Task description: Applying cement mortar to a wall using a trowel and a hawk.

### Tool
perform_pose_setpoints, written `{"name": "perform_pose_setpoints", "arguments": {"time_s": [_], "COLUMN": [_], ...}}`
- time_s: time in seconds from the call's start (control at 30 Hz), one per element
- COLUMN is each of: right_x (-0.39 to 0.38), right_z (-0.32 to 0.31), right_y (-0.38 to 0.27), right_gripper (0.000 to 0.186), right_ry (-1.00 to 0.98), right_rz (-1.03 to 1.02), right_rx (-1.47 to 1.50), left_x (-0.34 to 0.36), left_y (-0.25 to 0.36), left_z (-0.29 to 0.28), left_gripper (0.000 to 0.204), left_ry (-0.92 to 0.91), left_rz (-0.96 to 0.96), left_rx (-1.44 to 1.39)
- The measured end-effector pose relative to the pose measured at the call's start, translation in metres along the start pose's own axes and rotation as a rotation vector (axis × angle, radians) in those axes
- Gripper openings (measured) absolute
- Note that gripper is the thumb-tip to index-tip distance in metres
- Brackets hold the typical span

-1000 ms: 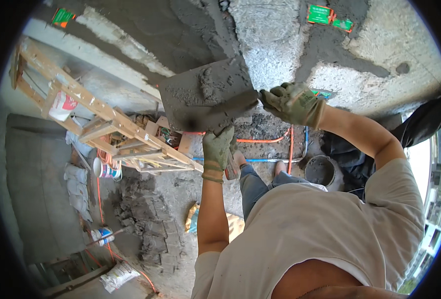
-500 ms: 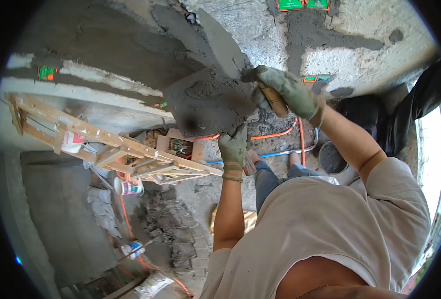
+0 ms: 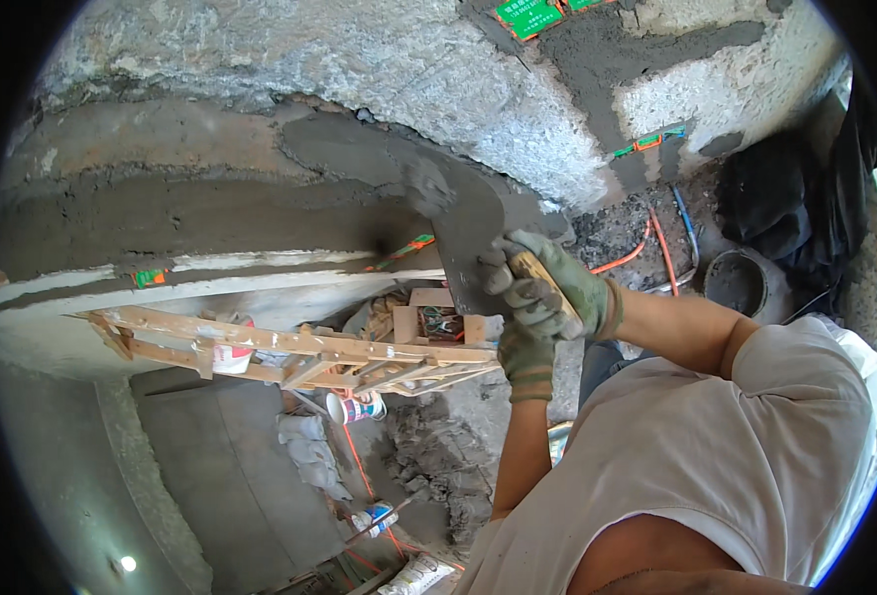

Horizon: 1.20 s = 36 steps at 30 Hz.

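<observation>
My gloved right hand (image 3: 567,283) is closed round the wooden handle (image 3: 534,273) of a plastering trowel. Its grey blade (image 3: 473,213) lies close against the wet mortar band (image 3: 359,149) on the wall. Just below it, my gloved left hand (image 3: 526,359) grips the near end of a mortar board (image 3: 470,291). The board is tilted and its face is coated grey; the trowel and right hand cover part of it. The left fingers are partly hidden behind the right hand.
A wooden ladder (image 3: 260,347) stands at left, with a white bucket (image 3: 354,407) beside it and an open cardboard box (image 3: 438,322) behind. Green box covers (image 3: 529,15) sit in the wall. Orange conduit (image 3: 662,248) and a dark bucket (image 3: 738,283) are at right.
The view has shifted left along the wall. My hands have come together, and the trowel has moved from above the loaded board to the mortar band. Less mortar shows on the board.
</observation>
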State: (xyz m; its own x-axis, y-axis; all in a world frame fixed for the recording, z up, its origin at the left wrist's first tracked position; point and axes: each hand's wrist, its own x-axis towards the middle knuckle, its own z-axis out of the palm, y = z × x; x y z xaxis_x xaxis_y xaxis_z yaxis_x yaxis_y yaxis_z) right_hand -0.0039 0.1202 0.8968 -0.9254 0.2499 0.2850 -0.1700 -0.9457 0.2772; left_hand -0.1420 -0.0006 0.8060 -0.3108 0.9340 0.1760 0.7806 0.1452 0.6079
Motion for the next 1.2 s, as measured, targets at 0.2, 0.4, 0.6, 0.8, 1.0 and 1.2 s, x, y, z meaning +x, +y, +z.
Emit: {"name": "perform_pose_setpoints", "arguments": {"time_s": [0.2,0.4,0.6,0.8,1.0,1.2], "right_x": [0.047,0.141,0.143,0.131,0.11,0.155], "right_z": [0.086,0.07,0.078,0.067,0.072,0.088], "right_y": [-0.058,-0.123,-0.114,-0.099,-0.068,-0.064], "right_gripper": [0.051,0.05,0.057,0.059,0.049,0.035], "right_ry": [0.104,0.343,0.557,0.527,0.362,0.177], "right_rz": [-0.5,-0.59,-0.37,-0.326,-0.307,-0.558], "right_rx": [-0.837,-1.41,-1.552,-1.516,-1.145,-1.842], "left_x": [0.003,-0.009,-0.018,-0.01,0.003,0.007], "left_y": [0.035,0.03,0.023,0.02,0.024,0.037], "left_z": [-0.014,-0.045,-0.056,-0.055,-0.044,-0.04], "left_gripper": [0.015,0.013,0.017,0.017,0.02,0.021], "left_ry": [-0.071,-0.012,0.035,-0.033,-0.07,-0.083], "left_rz": [-0.626,-0.796,-0.866,-0.872,-0.847,-0.842], "left_rx": [-0.352,-0.69,-0.768,-0.773,-0.783,-0.79]}}
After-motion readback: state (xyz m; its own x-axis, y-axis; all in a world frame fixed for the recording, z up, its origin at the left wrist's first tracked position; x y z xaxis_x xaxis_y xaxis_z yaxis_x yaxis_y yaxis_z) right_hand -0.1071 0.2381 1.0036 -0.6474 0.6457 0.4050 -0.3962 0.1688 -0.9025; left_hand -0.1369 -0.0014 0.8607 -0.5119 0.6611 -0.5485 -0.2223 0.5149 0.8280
